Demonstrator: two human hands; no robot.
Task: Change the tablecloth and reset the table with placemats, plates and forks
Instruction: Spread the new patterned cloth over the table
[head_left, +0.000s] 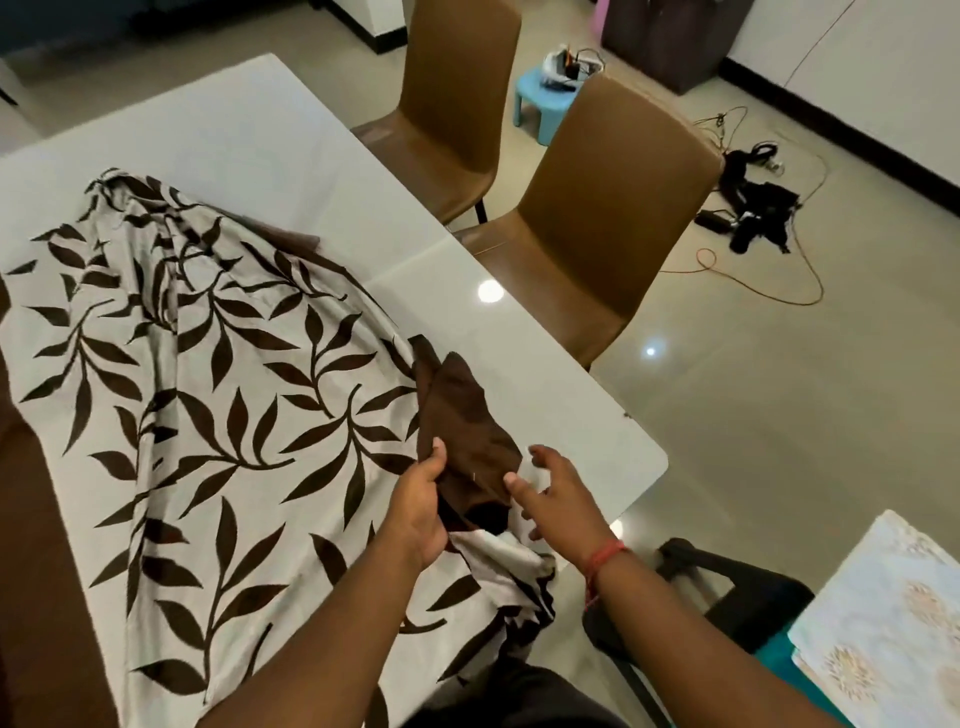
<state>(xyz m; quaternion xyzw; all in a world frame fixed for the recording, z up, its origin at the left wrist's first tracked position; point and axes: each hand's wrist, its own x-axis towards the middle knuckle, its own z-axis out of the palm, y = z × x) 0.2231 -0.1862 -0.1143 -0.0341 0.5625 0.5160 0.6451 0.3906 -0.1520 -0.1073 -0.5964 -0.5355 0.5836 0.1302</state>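
The tablecloth (208, 395) is cream, printed all over with dark brown leafy sprigs, and its border and underside are plain chocolate brown. The counter (322, 171) beneath is glossy white. Two chairs (602, 208) are tan brown. A thread bracelet (602, 561) on the right wrist is red. On the pale beige floor (779, 415) stands a light blue stool (545, 101), with an orange cable (779, 296) and black gear (753, 213) nearby. At the lower right lies a pale cloth (893, 623) with golden flower bursts over something teal.

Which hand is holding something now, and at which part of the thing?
The left hand grips the leaf-patterned tablecloth at its brown corner. The right hand is open beside it and holds nothing.
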